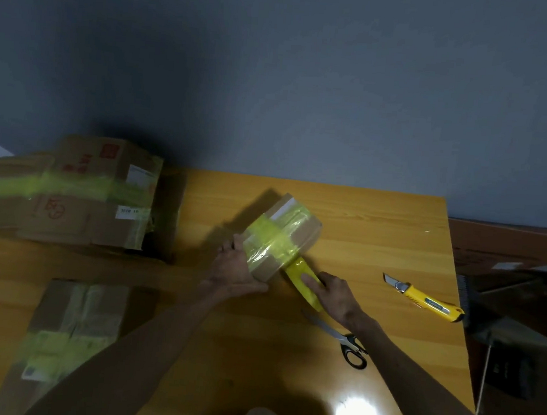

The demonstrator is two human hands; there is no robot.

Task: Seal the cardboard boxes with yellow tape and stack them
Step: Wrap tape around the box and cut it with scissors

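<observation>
A small cardboard box [301,229] wrapped in yellow tape stands in the middle of the wooden table [378,235]. My left hand [236,270] presses flat against its near left side, fingers straight. My right hand [335,297] grips the yellow tape roll [303,286], which lies at the box's near corner with tape running onto the box. A large taped box [66,197] sits at the far left. Another taped box [70,322] lies at the near left, partly behind my left forearm.
Black-handled scissors [349,344] lie just under my right wrist. A yellow utility knife [425,299] with its blade out lies near the table's right edge. Dark clutter sits on the floor beyond that edge. A grey wall stands behind the table.
</observation>
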